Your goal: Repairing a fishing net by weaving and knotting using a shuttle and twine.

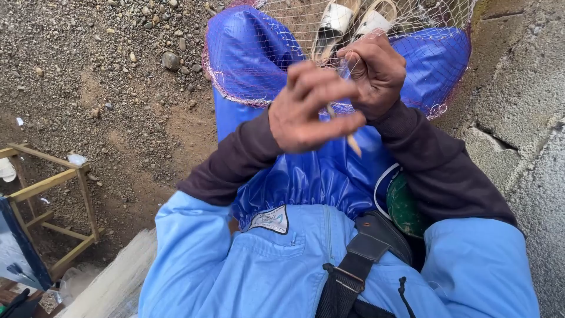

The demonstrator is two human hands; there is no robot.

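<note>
Glossy blue plastic apron (pixel 318 171); fine mesh net (pixel 276 35); rough gravel ground (pixel 106 70); bare wood frame (pixel 53 176).

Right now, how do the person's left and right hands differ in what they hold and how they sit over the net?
The left hand sits lower and nearer the camera, fingers folded over a thin pale stick-like tool that pokes out below; the right hand sits higher and further away, pinching the fine net itself. The left shows its back, the right its curled knuckles. Both are closed, close together over the blue-clad lap.
</note>
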